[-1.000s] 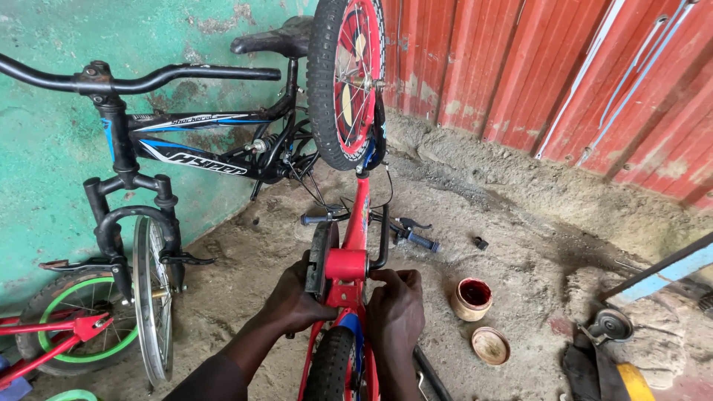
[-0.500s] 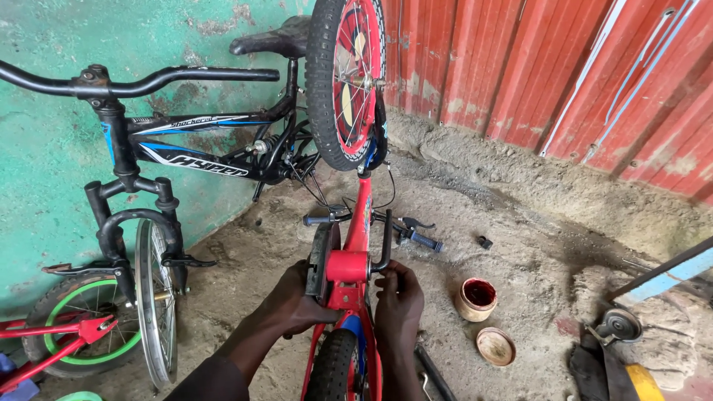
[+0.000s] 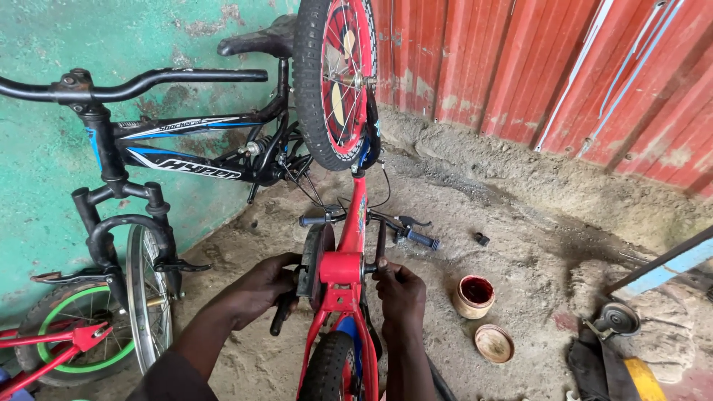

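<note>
A small red bicycle [image 3: 343,278] stands upside down in front of me, its front wheel [image 3: 336,78] up in the air and its handlebar [image 3: 405,234] resting on the ground. My left hand [image 3: 256,289] grips the black chainring and crank on the frame's left side. On the other side, my right hand [image 3: 401,289] is closed around the right crank arm beside the red bottom bracket shell. The rear tyre [image 3: 327,367] sits low between my forearms.
A black and blue bicycle [image 3: 171,148] leans on the green wall at left, with a green-rimmed small wheel [image 3: 74,338] below it. An open red grease tin [image 3: 474,295] and its lid [image 3: 495,343] lie on the dirt at right. Red corrugated sheeting [image 3: 557,67] backs the scene.
Both hands have stayed at the crank area; the right hand has shifted slightly up onto the crank arm. The view has moved a little.
</note>
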